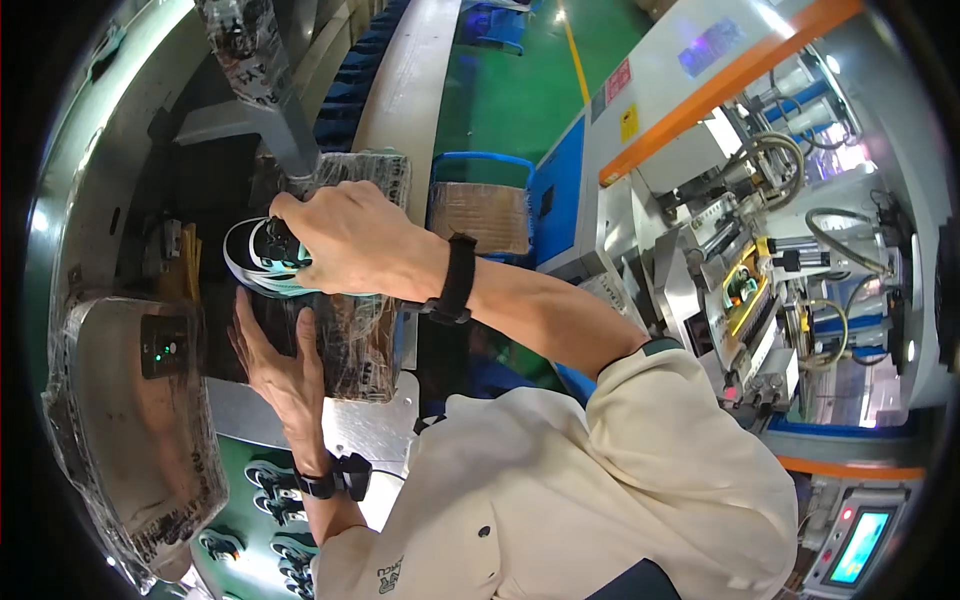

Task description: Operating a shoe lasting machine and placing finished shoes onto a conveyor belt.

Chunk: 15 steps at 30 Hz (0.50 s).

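My right hand (355, 240) reaches across from the right and grips a sneaker (275, 255) from above. The sneaker has a teal and black upper and a white sole edge; the hand hides part of it. Just below, my left hand (278, 368) is spread, fingers pointing up toward the sneaker, with nothing in its grasp. I cannot tell whether its fingertips touch the shoe. Under my hands lies a plastic-wrapped surface (362, 345). Each wrist wears a black strap.
A grey post (285, 135) rises just beyond the sneaker. At the left stands a plastic-wrapped metal housing (130, 440). Several sneakers (222, 545) sit at lower left. A blue cart carries a cardboard box (480, 215). Rightward is an open machine (745, 290) with hoses.
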Each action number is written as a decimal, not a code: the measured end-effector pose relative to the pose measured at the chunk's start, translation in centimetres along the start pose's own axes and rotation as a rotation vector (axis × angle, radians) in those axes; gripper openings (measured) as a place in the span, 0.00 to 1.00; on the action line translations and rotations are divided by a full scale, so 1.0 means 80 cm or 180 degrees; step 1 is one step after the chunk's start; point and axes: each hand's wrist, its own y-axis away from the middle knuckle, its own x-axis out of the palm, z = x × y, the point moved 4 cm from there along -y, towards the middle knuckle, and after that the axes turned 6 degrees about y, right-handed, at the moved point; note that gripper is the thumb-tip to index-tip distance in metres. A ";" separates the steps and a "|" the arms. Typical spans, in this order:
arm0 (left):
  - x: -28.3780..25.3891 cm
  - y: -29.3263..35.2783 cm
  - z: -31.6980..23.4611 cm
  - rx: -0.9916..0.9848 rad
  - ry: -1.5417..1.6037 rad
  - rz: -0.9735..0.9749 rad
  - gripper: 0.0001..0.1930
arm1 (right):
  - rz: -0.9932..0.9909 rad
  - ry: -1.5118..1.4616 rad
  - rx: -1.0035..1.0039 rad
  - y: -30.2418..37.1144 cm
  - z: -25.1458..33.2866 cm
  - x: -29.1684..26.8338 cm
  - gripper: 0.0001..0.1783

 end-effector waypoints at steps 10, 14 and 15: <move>0.013 0.010 0.003 -0.0289 0.0997 0.0140 0.33 | -0.1312 -0.0120 0.0184 0.071 -0.005 -0.017 0.26; 0.046 0.041 -0.084 -0.0506 0.3111 0.0509 0.30 | -0.1956 -0.1952 0.0776 0.175 -0.025 -0.049 0.33; 0.067 0.056 -0.115 -0.0630 0.3442 0.0864 0.29 | -0.2052 -0.2197 0.1067 0.218 -0.030 -0.067 0.34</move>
